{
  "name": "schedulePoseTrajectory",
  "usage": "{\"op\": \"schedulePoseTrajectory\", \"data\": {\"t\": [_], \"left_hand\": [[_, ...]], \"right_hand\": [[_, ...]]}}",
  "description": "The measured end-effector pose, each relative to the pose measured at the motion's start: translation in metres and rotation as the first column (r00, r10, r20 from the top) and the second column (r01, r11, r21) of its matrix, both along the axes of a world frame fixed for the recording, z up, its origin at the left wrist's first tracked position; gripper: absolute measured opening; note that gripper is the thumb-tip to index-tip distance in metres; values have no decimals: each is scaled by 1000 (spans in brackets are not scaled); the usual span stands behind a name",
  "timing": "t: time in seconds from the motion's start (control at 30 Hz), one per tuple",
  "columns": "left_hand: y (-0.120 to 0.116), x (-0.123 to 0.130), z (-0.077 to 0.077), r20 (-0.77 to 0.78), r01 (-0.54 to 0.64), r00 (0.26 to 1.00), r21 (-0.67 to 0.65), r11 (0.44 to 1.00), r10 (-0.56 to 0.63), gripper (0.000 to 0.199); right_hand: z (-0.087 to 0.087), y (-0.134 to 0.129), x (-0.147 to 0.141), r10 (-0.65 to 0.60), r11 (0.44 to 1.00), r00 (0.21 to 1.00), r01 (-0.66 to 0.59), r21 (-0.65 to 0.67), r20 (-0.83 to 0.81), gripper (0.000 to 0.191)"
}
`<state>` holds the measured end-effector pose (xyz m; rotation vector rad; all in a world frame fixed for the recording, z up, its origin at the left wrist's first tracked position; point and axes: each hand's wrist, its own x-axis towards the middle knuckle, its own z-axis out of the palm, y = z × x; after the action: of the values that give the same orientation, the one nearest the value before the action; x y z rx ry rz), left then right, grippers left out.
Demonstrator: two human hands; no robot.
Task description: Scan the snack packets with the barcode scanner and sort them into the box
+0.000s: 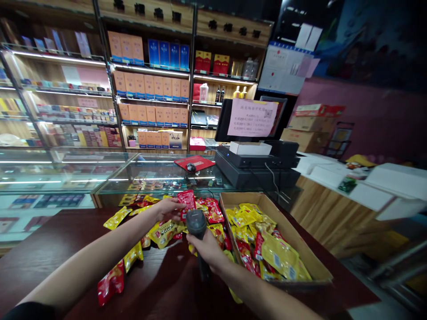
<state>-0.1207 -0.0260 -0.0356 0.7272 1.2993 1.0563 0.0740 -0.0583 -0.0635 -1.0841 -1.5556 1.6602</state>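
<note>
My left hand [168,210] is closed on a red snack packet [187,201], held up above a pile of packets on the table. In my right hand [207,246] is a dark barcode scanner [196,224], its head close to the red packet and its handle pointing down. Around both hands lie loose yellow packets [163,234] and red packets [213,210]. Right of my right hand stands an open cardboard box [300,242] with several yellow and red packets [278,253] in it. A red packet [111,283] lies apart at the near left.
Behind the dark table [60,253] runs a glass display counter [116,178] bearing a mouse [191,167] on a red mat [205,162]. A monitor [223,120] with a pink notice stands beyond the box. Shelves of boxed goods [150,86] line the back wall.
</note>
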Motion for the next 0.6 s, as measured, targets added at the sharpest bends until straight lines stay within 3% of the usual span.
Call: {"op": "schedulePoseTrajectory", "data": {"t": [0.07,0.13,0.2,0.33,0.43,0.6], "left_hand": [[-3,0,-3,22,35,999,-11,999,-35,37],[-6,0,-5,38,71,997,-26,997,-69,37],[-9,1,-5,40,99,994,-38,994,-98,37],[-12,5,0,40,152,988,-51,987,-150,39],[-11,9,1,36,161,987,-70,984,-159,39],[3,32,3,76,210,976,-95,973,-204,35]], "right_hand": [[3,5,4,-98,994,991,102,40,-94,32],[7,14,7,-139,990,979,139,-10,-152,31],[11,26,10,-144,982,978,121,-148,-150,24],[17,50,12,-103,913,977,17,-408,-188,8],[22,62,14,-71,895,970,-40,-443,-231,8],[28,74,32,-101,908,975,9,-420,-198,14]]}}
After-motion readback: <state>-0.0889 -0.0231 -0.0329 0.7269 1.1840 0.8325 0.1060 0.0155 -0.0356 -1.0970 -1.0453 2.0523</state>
